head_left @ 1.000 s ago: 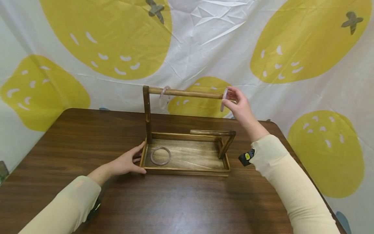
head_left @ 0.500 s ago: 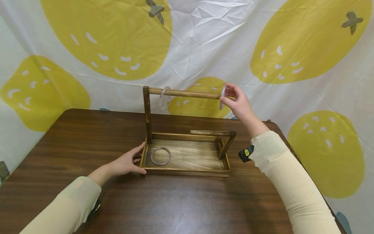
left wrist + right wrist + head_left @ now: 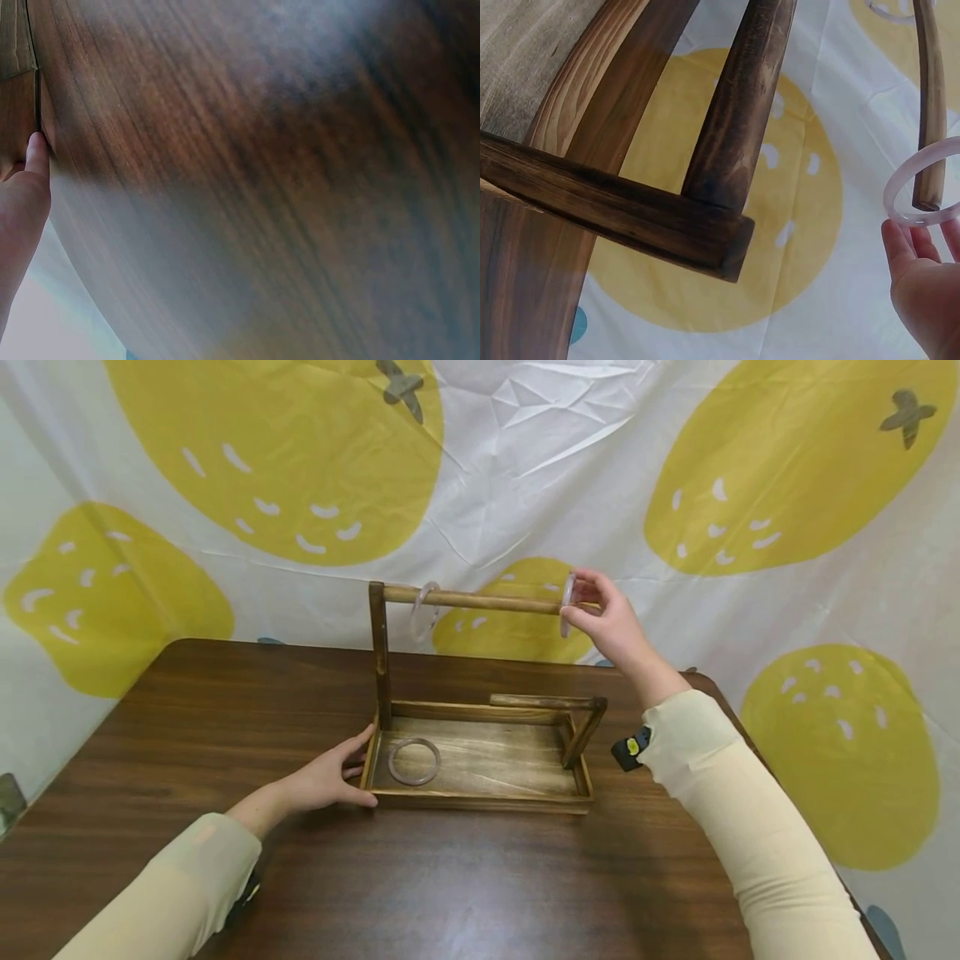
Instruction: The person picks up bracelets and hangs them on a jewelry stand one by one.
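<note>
Three translucent rings are in view: one pinched by the right hand (image 3: 611, 622), one hanging near the left end of the top rod, one lying flat in the tray. Right hand's thumb and fingers are clamped on the held ring (image 3: 567, 604), which stands upright at the free right end of the upper wooden rod (image 3: 487, 602); in the right wrist view the rod tip sits inside the ring's opening (image 3: 922, 184). Second ring (image 3: 423, 607) hangs on the same rod, just beside the upright post (image 3: 378, 652). Third ring (image 3: 413, 761) lies on the floor of the wooden tray (image 3: 480, 799), at its left end. Left hand (image 3: 327, 774) rests against the tray's left wall, fingers fairly straight and apart, thumb touching the front corner, gripping nothing. Lower rod (image 3: 543, 701) sits over the tray's right end. Stand sits on a dark wooden table (image 3: 225, 710); a white cloth with yellow fruit print (image 3: 525, 460) hangs behind.
</note>
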`<state>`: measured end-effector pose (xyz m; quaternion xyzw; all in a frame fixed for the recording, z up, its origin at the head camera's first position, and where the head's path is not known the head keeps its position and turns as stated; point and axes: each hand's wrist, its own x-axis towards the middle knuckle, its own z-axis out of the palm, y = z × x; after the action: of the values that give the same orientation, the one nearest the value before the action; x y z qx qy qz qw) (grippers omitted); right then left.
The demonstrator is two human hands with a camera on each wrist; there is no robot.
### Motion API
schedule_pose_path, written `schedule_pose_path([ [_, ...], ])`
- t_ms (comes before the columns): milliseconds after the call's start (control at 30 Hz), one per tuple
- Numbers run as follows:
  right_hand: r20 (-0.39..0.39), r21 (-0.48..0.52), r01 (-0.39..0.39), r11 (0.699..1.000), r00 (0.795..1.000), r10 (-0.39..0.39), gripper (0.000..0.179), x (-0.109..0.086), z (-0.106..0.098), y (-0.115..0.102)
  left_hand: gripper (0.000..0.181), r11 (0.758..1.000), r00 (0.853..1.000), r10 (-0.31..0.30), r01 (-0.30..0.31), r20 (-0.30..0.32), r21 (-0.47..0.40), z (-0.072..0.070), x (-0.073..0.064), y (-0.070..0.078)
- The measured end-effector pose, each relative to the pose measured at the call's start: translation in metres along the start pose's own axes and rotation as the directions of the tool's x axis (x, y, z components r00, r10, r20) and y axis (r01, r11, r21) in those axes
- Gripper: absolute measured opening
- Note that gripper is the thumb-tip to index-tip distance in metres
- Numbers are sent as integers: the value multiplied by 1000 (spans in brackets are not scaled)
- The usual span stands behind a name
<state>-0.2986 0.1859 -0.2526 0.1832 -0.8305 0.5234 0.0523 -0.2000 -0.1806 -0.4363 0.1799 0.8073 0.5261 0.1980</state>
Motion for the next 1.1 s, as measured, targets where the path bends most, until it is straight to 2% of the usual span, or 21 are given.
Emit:
schedule_pose_path([
  [333,18,18,44,999,999,-44,57,4,6,-5,111,1000,1000,-2,2,-2,-7,0,1,-2],
  [1100,83,-113,130,985,989,-121,58,11,15,-11,112,1000,1000,7,-7,-3,-14,0,1,-2],
])
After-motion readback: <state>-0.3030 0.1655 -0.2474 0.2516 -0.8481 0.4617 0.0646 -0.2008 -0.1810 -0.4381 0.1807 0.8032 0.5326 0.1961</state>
